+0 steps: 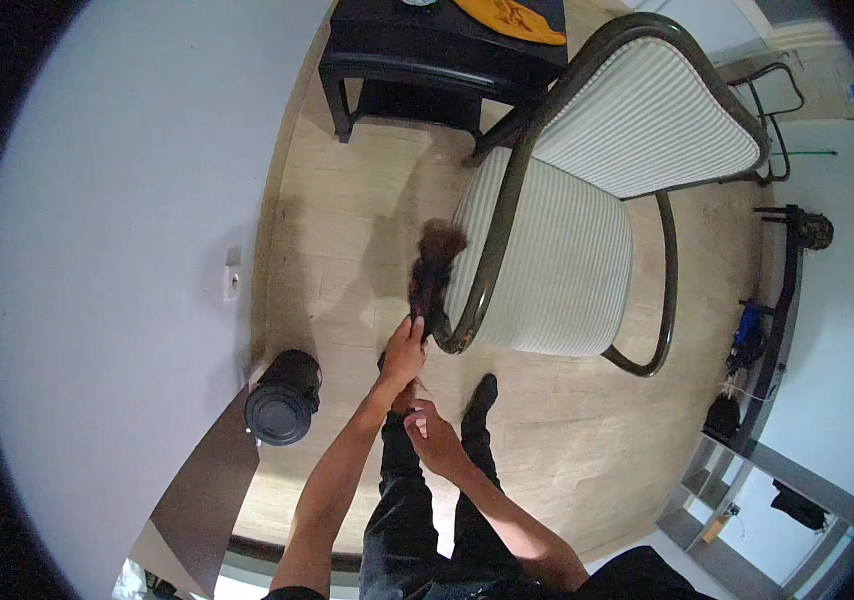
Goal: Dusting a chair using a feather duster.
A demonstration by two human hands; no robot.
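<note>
My left hand [403, 356] grips a dark, shaggy bundle [430, 281] with a reddish-brown, blurred tip, possibly a feather duster. The bundle points away from me, close beside the curved arm of a striped armchair [554, 255]. Below that hand, thin brown strands or feathers [412, 390] show. My right hand [434, 442] is near their lower end with its fingers curled; whether it pinches them is unclear. My legs in black trousers are beneath both hands.
A black lidded bin [280, 409] stands by the left wall, near a wall socket [232, 282]. Beyond the bundle, a black side table [434, 60] carries an orange cloth [513, 19]. At right are a dark bench-like piece [776, 345] with items on it and a grey shelf unit [742, 551].
</note>
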